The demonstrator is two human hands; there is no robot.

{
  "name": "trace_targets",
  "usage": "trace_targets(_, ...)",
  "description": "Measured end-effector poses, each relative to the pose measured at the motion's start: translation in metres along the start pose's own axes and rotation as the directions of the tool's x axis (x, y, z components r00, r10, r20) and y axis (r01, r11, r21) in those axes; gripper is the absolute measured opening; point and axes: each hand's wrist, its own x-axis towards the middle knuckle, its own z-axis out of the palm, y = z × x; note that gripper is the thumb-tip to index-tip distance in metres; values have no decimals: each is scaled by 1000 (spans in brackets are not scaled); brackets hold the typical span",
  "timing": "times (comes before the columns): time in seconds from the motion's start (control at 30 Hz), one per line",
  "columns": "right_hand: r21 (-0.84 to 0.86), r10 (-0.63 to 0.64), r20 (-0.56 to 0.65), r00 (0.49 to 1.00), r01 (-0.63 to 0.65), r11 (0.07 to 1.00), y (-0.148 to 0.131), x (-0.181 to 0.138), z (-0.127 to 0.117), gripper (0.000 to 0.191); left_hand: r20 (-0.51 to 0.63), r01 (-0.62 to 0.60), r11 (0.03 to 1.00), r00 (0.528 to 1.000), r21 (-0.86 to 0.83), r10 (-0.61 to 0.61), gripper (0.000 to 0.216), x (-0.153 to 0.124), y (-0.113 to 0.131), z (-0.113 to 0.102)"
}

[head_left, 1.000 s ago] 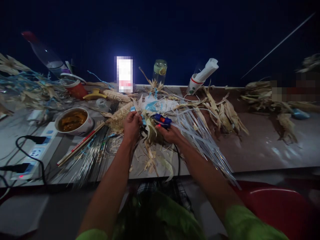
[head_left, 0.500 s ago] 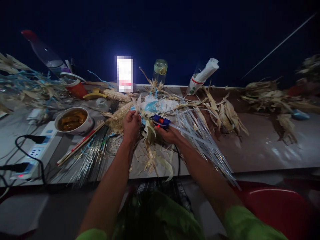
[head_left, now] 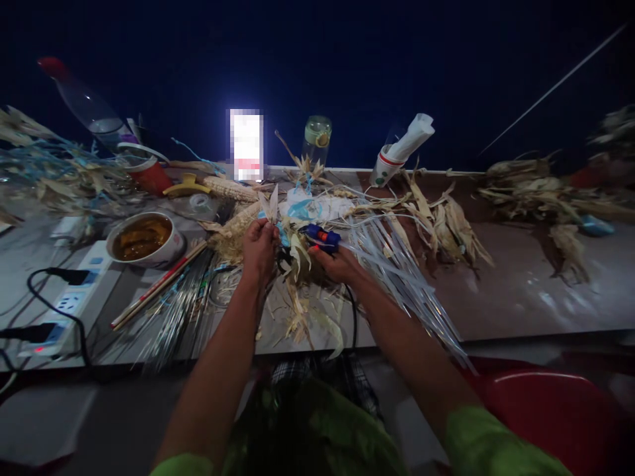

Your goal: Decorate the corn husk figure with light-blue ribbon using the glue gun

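Observation:
My left hand [head_left: 258, 248] is closed in a pinch on dry corn husk pieces [head_left: 270, 205] at the middle of the table. My right hand [head_left: 337, 264] grips a blue glue gun [head_left: 321, 237] with an orange trigger, its nozzle pointing left toward the husks. A black cord [head_left: 354, 317] runs from the gun down past the table edge. Loose husk strips [head_left: 302, 311] lie between and below the two hands.
A bowl of brown liquid [head_left: 141, 238], chopsticks [head_left: 156, 287] and a power strip [head_left: 69, 301] sit at the left. Clear glue sticks [head_left: 397, 271] fan out on the right. A lit screen [head_left: 247, 144], a jar [head_left: 317, 139], a paper cup [head_left: 384, 168] and husk piles [head_left: 446, 225] stand behind.
Both hands stay almost in place; the left hand has edged slightly up and the glue gun has shifted a little against the husks.

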Motion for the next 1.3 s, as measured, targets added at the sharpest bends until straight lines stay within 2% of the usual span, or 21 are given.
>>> trace_targets(0.23,49,-35,-67,997,38,998,12,4,1,40,17,27,999,1000,-32,-26,23,0,2,2)
trace_targets(0.43,-178,-158,-247,956,115,977,15,10,-4,35,36,126,988,992,-94,-123,20,-5,10,4)
trace_targets(0.5,-275,-159,-294,943,76,958,19,13,-8,37,67,166,979,985,-117,-159,19,-7,13,5)
trace_targets(0.6,-421,-80,-362,929,-86,903,28,18,-15,38,122,201,970,975,-138,-185,16,-9,16,5)
trace_targets(0.73,-479,39,-400,916,-245,843,36,22,-23,36,183,195,971,969,-141,-168,15,-9,15,3)
trace_targets(0.93,-506,140,-382,913,-334,796,38,22,-23,29,255,235,960,948,-154,-191,15,-8,16,-1)
trace_targets(1.3,-648,176,-362,916,-383,659,37,20,-20,40,179,199,968,969,-156,-170,14,-10,15,1)
